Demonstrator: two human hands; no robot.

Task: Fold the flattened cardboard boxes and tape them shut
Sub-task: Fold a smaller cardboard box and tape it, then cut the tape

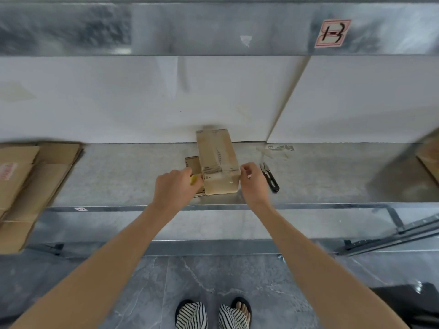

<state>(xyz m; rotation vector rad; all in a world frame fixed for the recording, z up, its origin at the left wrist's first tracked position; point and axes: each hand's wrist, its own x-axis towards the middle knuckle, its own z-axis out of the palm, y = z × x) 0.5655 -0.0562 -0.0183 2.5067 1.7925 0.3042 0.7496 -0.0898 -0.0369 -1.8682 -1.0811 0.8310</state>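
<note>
At the left edge of the frame a stack of flattened cardboard boxes [31, 186] lies on the grey metal worktop [118, 176], the top sheet carrying a blurred red print. Towards the centre, the left hand [175, 186] sits just beside the lower left side of the folded cardboard box [217, 160]. Its fingers are curled inward, and a small yellow object [193, 179] shows between the fingertips and the box wall. The hand appears to grip it, though what it is cannot be told. Behind this hand a flat piece of cardboard [192, 163] pokes out from the box's left side, lying on the worktop. The box stands in the middle of the frame, closed, its long side running away from the person and its far end near the white panel [142, 98] at the back. Shiny clear tape crosses its top near the front end. The right hand [253, 181] is at the box's near right corner with bent fingers touching the edge. Whether they pinch a tape end or only rest on the cardboard cannot be told. Just right of that hand lie black thread snips [269, 178], blades pointing away, and beyond them some tape scraps [278, 149] stick to the worktop. More cardboard [430, 162] enters at the right edge. In the upper right is a red-bordered label [332, 33], and at the bottom centre are striped slippers [213, 314].
</note>
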